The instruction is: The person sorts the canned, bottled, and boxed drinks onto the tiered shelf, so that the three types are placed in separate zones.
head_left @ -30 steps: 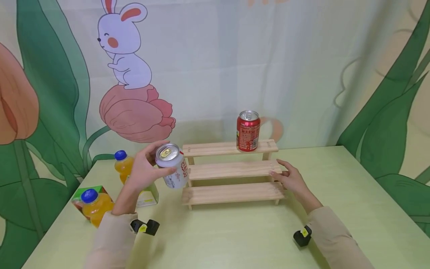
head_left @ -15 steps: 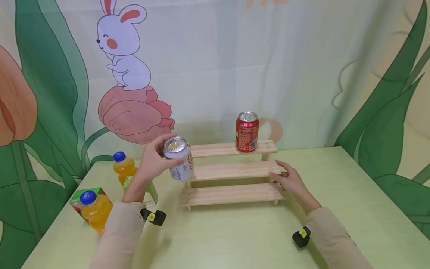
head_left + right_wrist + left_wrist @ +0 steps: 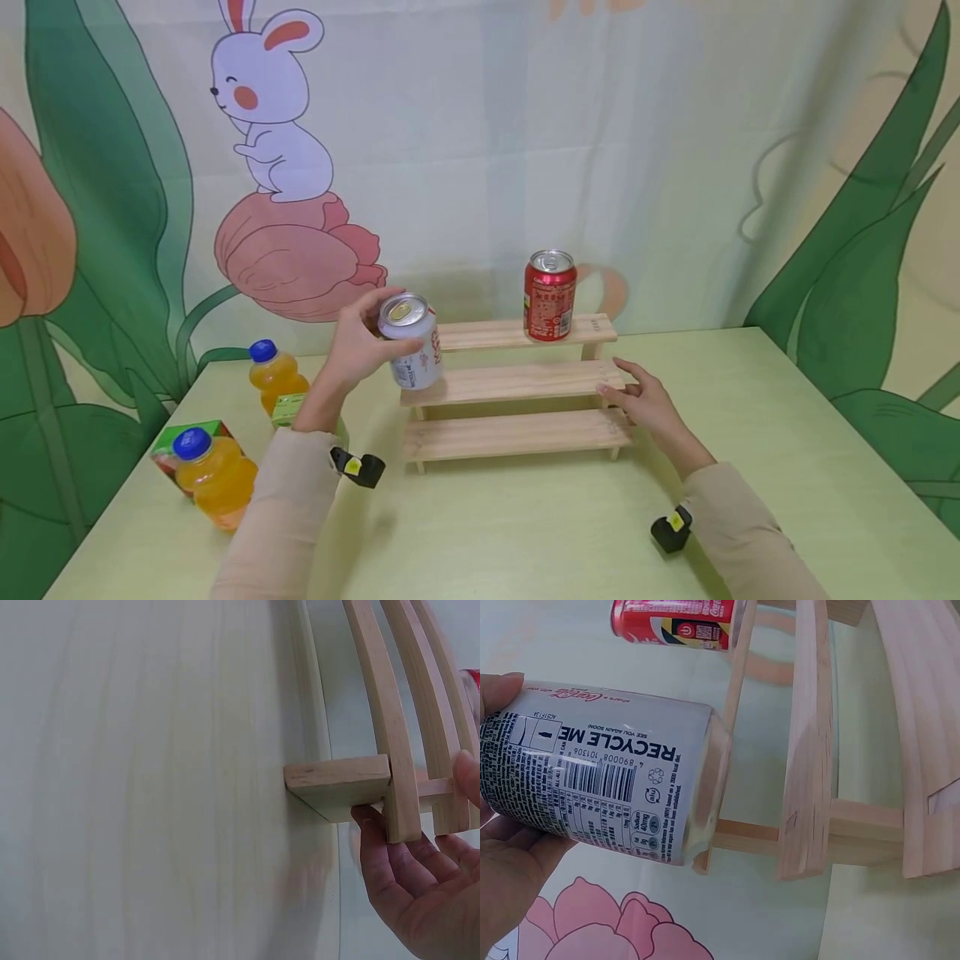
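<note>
A white soda can (image 3: pixel 417 358) with red lettering is gripped by my left hand (image 3: pixel 358 346), thumb on the near side. In the head view its base overlaps the left end of the middle board of a three-tier wooden stand (image 3: pixel 517 382); I cannot tell whether they touch. The left wrist view shows the can (image 3: pixel 607 772) with its base toward the boards. My right hand (image 3: pixel 647 404) holds the stand's right end, its thumb on the middle board and its fingers (image 3: pixel 375 847) curled around the board ends. A red cola can (image 3: pixel 550 298) stands upright on the top board.
Left of the stand are two orange drink bottles with blue caps, one nearer (image 3: pixel 217 479) and one farther (image 3: pixel 276 377). A green-topped carton (image 3: pixel 213 429) stands behind the nearer bottle. A light green carton (image 3: pixel 288 408) is partly hidden by my left forearm. A printed curtain (image 3: pixel 450 167) hangs behind the table.
My left hand has carried the white can rightward and slightly up in the head view, from left of the stand to over its left end. My right hand stays on the stand.
</note>
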{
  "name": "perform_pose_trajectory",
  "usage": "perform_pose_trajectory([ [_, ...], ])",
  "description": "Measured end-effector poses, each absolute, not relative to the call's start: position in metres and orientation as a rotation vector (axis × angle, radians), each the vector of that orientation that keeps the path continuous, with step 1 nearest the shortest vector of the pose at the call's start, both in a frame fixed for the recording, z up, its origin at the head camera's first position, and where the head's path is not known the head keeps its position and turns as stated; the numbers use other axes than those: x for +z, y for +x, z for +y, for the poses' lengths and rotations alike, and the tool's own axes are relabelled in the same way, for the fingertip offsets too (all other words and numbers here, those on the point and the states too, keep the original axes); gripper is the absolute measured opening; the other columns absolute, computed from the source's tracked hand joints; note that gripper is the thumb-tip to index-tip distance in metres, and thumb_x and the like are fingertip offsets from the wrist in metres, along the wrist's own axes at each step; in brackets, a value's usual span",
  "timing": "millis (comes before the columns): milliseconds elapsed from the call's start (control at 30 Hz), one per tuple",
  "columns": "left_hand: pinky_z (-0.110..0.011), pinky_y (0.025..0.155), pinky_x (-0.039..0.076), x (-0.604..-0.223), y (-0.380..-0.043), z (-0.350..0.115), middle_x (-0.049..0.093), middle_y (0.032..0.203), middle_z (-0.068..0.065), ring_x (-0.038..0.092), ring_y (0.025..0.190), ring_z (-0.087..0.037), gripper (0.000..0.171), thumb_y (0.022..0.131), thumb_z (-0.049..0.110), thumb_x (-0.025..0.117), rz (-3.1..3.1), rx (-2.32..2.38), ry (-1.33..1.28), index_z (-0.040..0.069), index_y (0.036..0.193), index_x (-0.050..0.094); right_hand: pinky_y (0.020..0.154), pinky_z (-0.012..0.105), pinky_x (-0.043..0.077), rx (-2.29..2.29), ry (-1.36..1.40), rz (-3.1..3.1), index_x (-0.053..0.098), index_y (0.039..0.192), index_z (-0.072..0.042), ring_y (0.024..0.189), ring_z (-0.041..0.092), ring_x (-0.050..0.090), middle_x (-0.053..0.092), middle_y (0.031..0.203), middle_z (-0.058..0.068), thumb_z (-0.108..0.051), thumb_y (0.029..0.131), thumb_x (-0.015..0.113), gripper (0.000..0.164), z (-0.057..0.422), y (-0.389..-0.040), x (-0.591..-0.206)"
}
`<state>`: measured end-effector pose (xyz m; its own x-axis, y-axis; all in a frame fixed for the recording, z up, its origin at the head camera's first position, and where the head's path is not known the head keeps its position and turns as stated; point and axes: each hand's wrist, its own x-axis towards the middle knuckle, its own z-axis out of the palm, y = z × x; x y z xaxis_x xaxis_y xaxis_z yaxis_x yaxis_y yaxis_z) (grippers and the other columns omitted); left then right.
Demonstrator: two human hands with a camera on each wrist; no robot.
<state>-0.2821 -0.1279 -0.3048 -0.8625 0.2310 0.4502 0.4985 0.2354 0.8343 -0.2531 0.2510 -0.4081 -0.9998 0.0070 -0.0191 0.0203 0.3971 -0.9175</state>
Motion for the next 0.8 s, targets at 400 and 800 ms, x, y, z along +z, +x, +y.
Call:
perform_pose_trajectory([
  [400,-0.033,0.078,0.049,-0.302,-0.289,-0.118,0.059,0.109,-0.018,0.057,0.090,-0.025,0.063,0.066,-0.002,0.076,-2.281,-1.685,-0.669,-0.001,0.124,0.051,0.049,0.022,0.037,-1.717,0.036,2.619,0.027,0.142,-0.004,0.066,0.009,0.055,0.062,0.099,0.023,-0.025,0.090,0.058,0.064,0.251,-0.252,-0.408],
  [800,-0.040,0.083,0.048,-0.297,-0.293,-0.102,0.059,0.111,-0.017,0.058,0.094,-0.026,0.064,0.066,-0.001,0.077,-2.288,-1.713,-0.683,0.000,0.124,0.051,0.050,0.023,0.038,-1.700,0.032,2.620,0.025,0.142,-0.004,0.069,0.009,0.056,0.061,0.105,0.025,-0.026,0.090,0.057,0.065,0.252,-0.251,-0.405],
])
